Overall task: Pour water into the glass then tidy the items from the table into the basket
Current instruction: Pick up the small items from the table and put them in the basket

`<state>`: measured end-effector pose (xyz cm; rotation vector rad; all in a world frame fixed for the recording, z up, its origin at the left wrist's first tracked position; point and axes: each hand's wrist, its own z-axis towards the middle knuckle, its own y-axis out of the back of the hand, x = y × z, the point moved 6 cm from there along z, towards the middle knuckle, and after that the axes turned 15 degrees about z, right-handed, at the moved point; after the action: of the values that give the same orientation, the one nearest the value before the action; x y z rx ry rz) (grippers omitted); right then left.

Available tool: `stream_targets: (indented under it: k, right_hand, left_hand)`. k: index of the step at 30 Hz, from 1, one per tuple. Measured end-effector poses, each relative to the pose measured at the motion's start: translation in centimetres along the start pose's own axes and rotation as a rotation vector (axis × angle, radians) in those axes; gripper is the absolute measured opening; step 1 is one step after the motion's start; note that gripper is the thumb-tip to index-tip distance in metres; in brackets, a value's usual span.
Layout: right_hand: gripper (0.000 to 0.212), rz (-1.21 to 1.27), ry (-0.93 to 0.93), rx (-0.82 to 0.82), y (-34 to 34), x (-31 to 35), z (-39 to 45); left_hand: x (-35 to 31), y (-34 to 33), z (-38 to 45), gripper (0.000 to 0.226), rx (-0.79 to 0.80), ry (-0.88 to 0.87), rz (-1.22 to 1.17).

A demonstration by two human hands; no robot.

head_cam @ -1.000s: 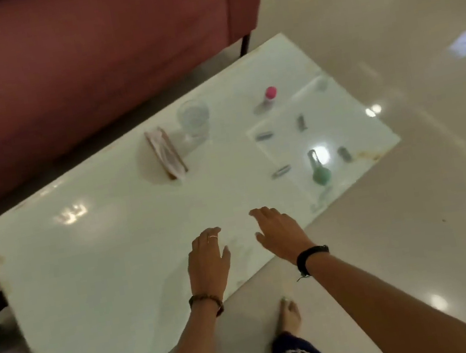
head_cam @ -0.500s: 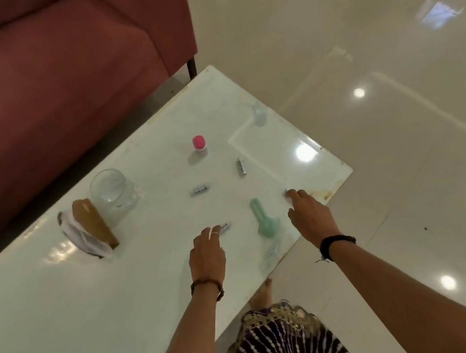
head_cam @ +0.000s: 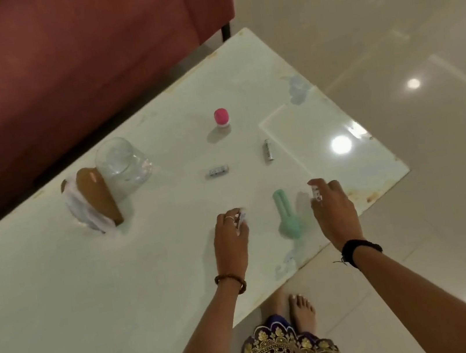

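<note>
Head view, looking down at a white glossy tabletop [head_cam: 91,290] beside a dark red sofa [head_cam: 55,67].

My left hand [head_cam: 231,239] hovers low over the tabletop, fingertips pinching a small silver battery [head_cam: 241,219], lifted clear so it can be carried off. My right hand [head_cam: 333,209] mirrors it to the right, fingers curled around a 2nd small battery [head_cam: 316,195]. Taking 1 in each hand likely saves a trip.

Between my hands lies a mint green object [head_cam: 287,219], shaped like a small handled tool, flat on the tabletop and untouched.

Farther from me, 2 more batteries remain: 1 lying crosswise [head_cam: 217,171] and 1 lying lengthwise [head_cam: 268,150], well apart from each other. Beyond them stands a small bottle with a pink cap [head_cam: 221,117], upright.

To the left, the clear glass [head_cam: 121,163] stands upright; whether it holds water I cannot tell. Just beside it, touching or nearly so, sits a brown holder with white tissue [head_cam: 92,204].

No basket is visible, so it must be outside this view. Judging by what still lies here, tidying has only begun.

My bare foot [head_cam: 300,309] and patterned skirt [head_cam: 284,351] show on the pale tiled floor [head_cam: 383,15].
</note>
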<state>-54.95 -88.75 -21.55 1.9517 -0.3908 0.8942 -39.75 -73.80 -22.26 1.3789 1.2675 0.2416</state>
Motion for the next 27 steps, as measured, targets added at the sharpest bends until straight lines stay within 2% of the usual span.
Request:
stream_targets:
  k: [6,10,18,22,27]
  right_hand:
    - [0.029,0.531,0.027,-0.014,-6.1,7.6,-5.7]
    - [0.024,0.687,0.056,0.163,-14.5,14.8,-11.7]
    - [0.012,0.690,0.047,0.548,-33.1,26.9,-28.8]
    - [0.024,0.605,0.098,0.765,-44.3,33.5,-38.9]
    - [0.027,0.514,0.191,1.020,-56.4,41.9,-48.4]
  left_hand:
    - [5.8,5.8,-4.4,0.023,0.076,0.529,-0.767]
    - [12.8,13.3,-7.1,0.021,0.043,0.686,-0.959]
    - [32.9,28.0,-15.0,0.016,-0.230,0.818,-1.006]
    - [47.0,35.1,-21.0,0.018,-0.460,0.924,-0.873]
    - [61.4,42.5,-27.8,0.020,-0.743,1.042,-0.580]
